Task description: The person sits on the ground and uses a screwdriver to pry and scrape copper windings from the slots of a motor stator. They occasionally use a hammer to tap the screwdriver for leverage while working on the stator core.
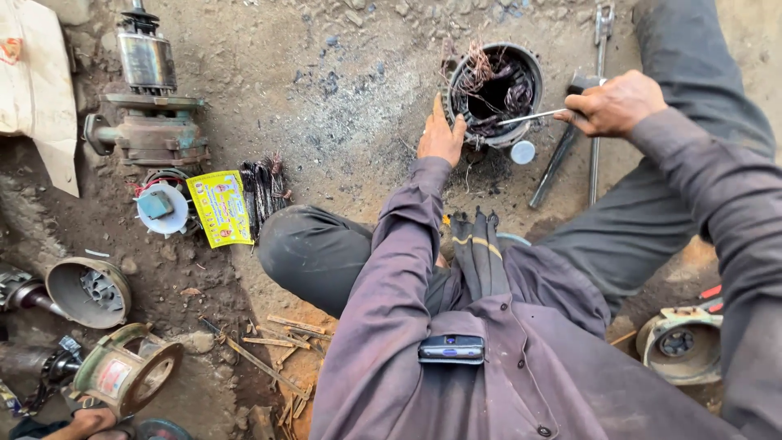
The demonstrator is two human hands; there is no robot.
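My left hand (441, 134) lay open against the rim of the round stator housing (495, 91). My right hand (615, 103) gripped a thin metal rod (531, 116), its tip among the burnt windings (497, 81).

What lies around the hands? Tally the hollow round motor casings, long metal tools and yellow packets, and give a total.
Hollow round motor casings: 4
Long metal tools: 3
Yellow packets: 1
Total: 8
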